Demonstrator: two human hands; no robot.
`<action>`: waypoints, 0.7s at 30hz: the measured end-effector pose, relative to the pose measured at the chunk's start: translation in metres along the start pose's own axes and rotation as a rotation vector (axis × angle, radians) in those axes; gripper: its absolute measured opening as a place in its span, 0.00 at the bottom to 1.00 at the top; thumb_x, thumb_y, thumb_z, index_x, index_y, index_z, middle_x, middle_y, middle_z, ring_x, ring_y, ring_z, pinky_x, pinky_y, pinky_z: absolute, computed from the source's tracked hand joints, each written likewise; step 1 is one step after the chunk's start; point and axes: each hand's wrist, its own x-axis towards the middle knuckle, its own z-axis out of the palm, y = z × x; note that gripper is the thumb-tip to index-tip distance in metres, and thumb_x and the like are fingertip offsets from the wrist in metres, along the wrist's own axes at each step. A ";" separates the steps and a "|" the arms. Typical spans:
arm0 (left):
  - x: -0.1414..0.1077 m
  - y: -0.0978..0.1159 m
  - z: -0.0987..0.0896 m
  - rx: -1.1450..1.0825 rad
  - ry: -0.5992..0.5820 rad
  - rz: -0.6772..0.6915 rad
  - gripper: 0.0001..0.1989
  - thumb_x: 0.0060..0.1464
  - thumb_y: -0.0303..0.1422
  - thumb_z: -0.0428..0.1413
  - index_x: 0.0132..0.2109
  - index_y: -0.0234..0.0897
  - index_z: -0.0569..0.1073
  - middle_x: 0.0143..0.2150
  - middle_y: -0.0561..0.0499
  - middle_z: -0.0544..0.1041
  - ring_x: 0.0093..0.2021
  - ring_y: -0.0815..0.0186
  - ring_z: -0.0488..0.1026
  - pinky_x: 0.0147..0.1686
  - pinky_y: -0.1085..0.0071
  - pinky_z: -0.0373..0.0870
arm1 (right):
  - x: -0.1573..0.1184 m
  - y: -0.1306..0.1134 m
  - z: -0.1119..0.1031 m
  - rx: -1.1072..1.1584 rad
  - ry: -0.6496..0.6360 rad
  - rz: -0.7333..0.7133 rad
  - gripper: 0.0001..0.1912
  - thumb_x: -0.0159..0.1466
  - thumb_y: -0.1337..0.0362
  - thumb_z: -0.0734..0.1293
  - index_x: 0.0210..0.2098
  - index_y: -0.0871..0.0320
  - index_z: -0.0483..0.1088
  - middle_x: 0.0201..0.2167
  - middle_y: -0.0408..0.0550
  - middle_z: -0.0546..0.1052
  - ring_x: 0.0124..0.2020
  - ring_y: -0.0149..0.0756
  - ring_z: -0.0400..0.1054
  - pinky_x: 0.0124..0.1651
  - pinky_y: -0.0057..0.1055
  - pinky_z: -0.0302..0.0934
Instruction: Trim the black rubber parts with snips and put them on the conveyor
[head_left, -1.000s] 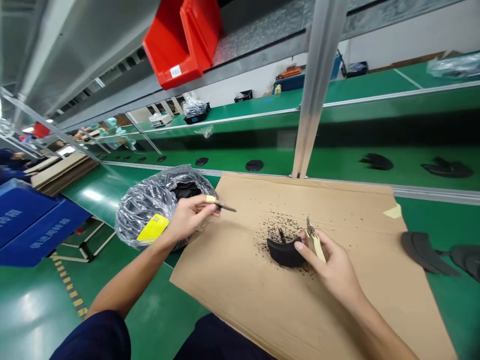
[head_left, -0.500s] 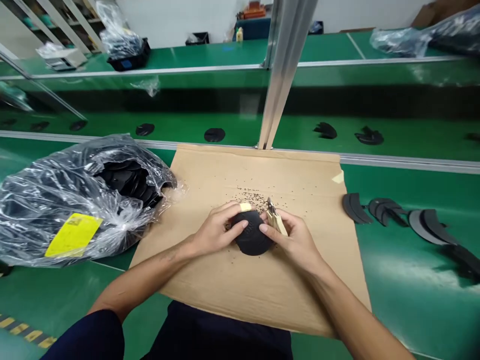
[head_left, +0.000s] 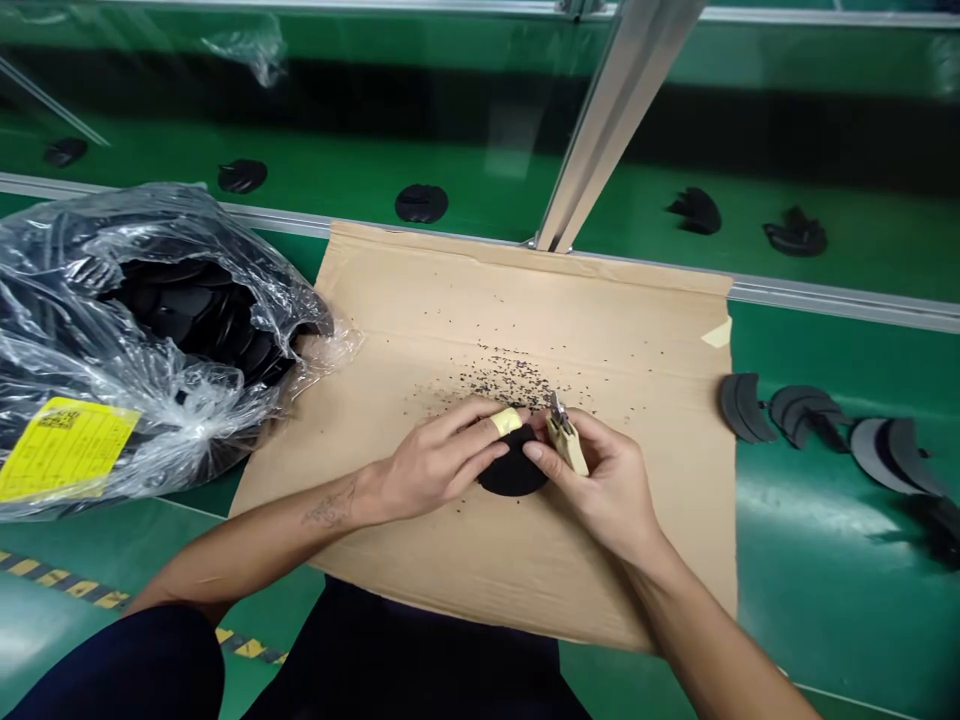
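A black, rounded flat piece (head_left: 514, 474) is between my hands, above the cardboard sheet. My left hand (head_left: 439, 455) pinches it from the left, with yellow tape around one finger. Closed around small nippers (head_left: 567, 442) with cream-wrapped handles is my right hand (head_left: 607, 485); their metal tip points away from me. The right thumb also rests on the black piece's right edge. Many tiny black bits (head_left: 510, 375) lie scattered on the cardboard just beyond my hands. The far edge of the piece is hidden by my fingers.
A clear plastic bag (head_left: 172, 390) full of black pieces lies at the left, bearing a yellow label (head_left: 67, 445). Curved black and grey pieces (head_left: 810, 415) lie right of the cardboard (head_left: 420, 560). A metal post (head_left: 600, 140) rises behind it.
The view has tipped downward and come closer. The black piece has tilted, showing its plain face instead of the marked one, and my left fingers have shifted over its far edge.
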 end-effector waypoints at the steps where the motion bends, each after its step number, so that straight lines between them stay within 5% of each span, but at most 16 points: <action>1: 0.000 0.001 0.001 -0.004 0.000 -0.008 0.21 0.66 0.27 0.54 0.64 0.39 0.68 0.50 0.44 0.76 0.49 0.62 0.77 0.49 0.67 0.79 | 0.000 0.000 0.001 -0.002 0.001 -0.006 0.21 0.58 0.45 0.75 0.38 0.55 0.75 0.35 0.47 0.80 0.38 0.40 0.75 0.44 0.36 0.72; 12: 0.002 0.004 0.004 -0.034 0.085 0.058 0.20 0.65 0.24 0.55 0.62 0.34 0.70 0.46 0.43 0.77 0.45 0.65 0.77 0.43 0.70 0.80 | -0.002 0.002 0.001 -0.068 0.008 -0.174 0.16 0.61 0.50 0.74 0.40 0.54 0.75 0.35 0.46 0.80 0.35 0.38 0.75 0.39 0.34 0.71; 17: 0.005 0.004 0.001 -0.161 0.124 -0.016 0.24 0.62 0.32 0.61 0.63 0.33 0.69 0.48 0.41 0.81 0.47 0.63 0.79 0.45 0.68 0.81 | -0.005 0.002 0.000 -0.181 0.027 -0.421 0.03 0.65 0.65 0.71 0.38 0.54 0.73 0.34 0.46 0.78 0.33 0.36 0.73 0.37 0.32 0.68; 21: 0.010 0.001 -0.006 -0.354 0.113 -0.032 0.16 0.61 0.36 0.62 0.52 0.33 0.77 0.41 0.44 0.84 0.41 0.65 0.81 0.42 0.71 0.80 | -0.005 0.004 -0.002 -0.196 -0.002 -0.662 0.12 0.62 0.75 0.69 0.42 0.54 0.72 0.34 0.47 0.77 0.34 0.36 0.73 0.36 0.33 0.68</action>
